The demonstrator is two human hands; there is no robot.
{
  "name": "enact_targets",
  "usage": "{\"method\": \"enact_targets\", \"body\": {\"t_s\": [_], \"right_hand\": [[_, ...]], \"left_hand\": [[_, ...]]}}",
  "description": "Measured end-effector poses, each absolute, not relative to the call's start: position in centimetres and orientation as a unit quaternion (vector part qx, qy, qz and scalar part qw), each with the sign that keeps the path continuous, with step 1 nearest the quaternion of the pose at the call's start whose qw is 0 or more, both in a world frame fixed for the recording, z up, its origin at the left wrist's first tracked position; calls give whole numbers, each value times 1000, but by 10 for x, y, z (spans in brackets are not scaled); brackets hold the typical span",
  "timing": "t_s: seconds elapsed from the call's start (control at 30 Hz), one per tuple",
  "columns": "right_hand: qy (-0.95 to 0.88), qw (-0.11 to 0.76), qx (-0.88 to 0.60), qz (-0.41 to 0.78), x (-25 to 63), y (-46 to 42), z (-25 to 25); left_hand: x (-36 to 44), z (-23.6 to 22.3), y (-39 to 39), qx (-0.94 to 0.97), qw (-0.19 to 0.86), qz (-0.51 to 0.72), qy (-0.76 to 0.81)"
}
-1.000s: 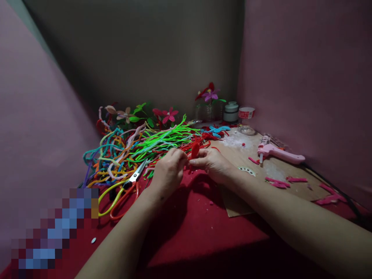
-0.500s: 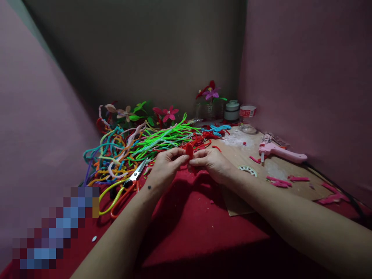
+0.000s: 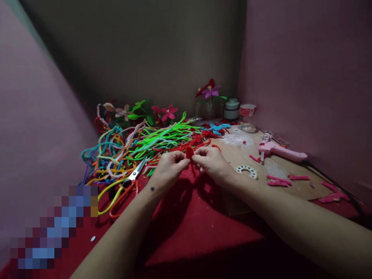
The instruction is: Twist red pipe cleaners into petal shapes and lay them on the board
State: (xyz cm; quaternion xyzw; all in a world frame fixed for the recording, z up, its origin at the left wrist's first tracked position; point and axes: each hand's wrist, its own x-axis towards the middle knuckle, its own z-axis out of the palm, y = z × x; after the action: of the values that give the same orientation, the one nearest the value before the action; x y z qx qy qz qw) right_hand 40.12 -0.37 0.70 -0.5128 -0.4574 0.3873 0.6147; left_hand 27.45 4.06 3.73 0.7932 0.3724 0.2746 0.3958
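Note:
Between my two hands is a small red pipe-cleaner petal point(image 3: 190, 152), its rounded end up and a short stem hanging below. My left hand point(image 3: 171, 164) pinches its left side between thumb and fingers. From the other side my right hand point(image 3: 211, 162) pinches it too, fingertips almost meeting the left ones. Just behind the hands lie red pipe cleaners point(image 3: 192, 142) and a heap of bright green pipe cleaners point(image 3: 162, 135). Scissors point(image 3: 134, 174) with yellow and red handles rest left of my left hand, blades slightly apart.
A pink glue gun point(image 3: 281, 152) lies on a cardboard sheet point(image 3: 302, 190) at right, near pink pipe-cleaner pieces point(image 3: 279, 181) and a white ring with holes point(image 3: 247, 171). Pipe-cleaner flowers point(image 3: 169, 112), a grey-green jar point(image 3: 231, 110) and a tangle of coloured pipe cleaners point(image 3: 113, 155) stand or lie behind.
My left hand has turned from a knuckles-up hold to a thumb-and-finger pinch on the petal. My right hand has shifted its fingers slightly, and the petal's stem now shows below.

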Motion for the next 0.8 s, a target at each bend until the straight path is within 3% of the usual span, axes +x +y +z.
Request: {"method": "enact_targets", "body": {"t_s": [0.27, 0.5, 0.7, 0.8], "right_hand": [[-473, 622, -524, 339, 400, -4, 5], [-464, 634, -528, 323, 398, -3, 3], [-412, 645, -498, 408, 392, -1, 1], [-404, 654, -475, 429, 393, 1, 0]], "left_hand": [[282, 15, 37, 862, 108, 336, 363], [280, 15, 36, 868, 79, 317, 375], [283, 5, 36, 885, -132, 316, 314], [286, 4, 35, 884, -184, 305, 303]]}}
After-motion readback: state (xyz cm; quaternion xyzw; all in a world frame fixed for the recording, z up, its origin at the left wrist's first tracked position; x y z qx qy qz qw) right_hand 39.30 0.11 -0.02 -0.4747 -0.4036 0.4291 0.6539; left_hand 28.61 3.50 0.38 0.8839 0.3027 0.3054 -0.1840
